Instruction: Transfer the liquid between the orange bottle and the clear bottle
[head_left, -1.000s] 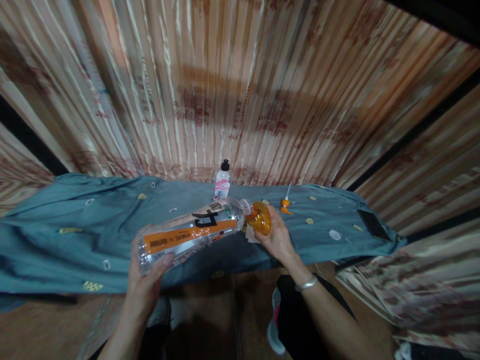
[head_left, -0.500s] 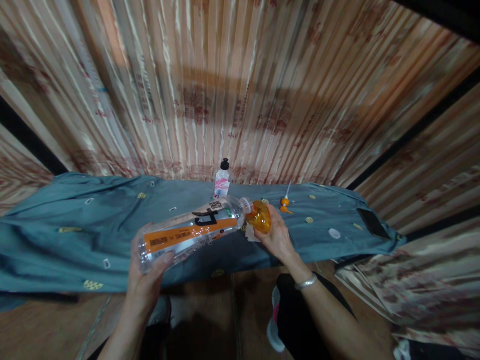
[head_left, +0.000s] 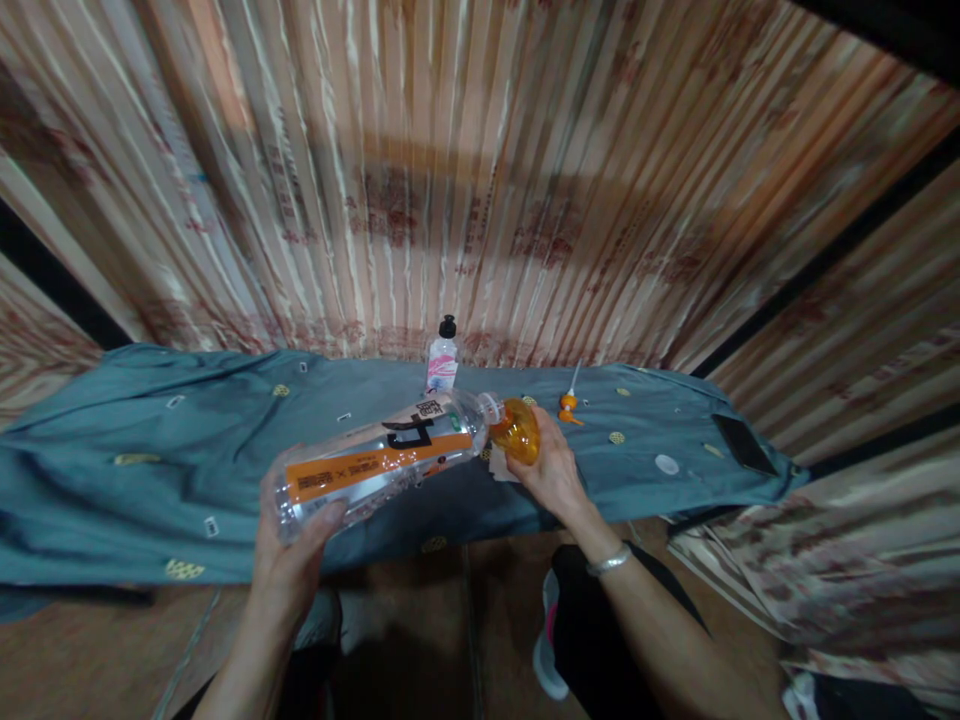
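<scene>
My left hand [head_left: 296, 535] is wrapped round the base of a large clear plastic bottle [head_left: 375, 460] with an orange and white label. The bottle lies tilted in the air, its neck pointing right and slightly up. At its mouth is a small translucent orange bottle [head_left: 519, 432], gripped in my right hand [head_left: 553, 465]. The two openings meet or nearly meet; the exact contact is too small to tell. An orange pump head [head_left: 568, 404] with a clear tube lies on the teal cloth beyond my right hand.
Behind the large bottle stands a clear bottle [head_left: 442, 362] with a black cap and pink label. A dark flat object [head_left: 744, 445] lies at the right end of the cloth-covered table [head_left: 247, 430]. Pleated curtains [head_left: 450, 180] hang behind and at the sides.
The view has shifted very slightly. The large bottle has rolled a little in my left hand, so its label shows turned; both hands keep their grips.
</scene>
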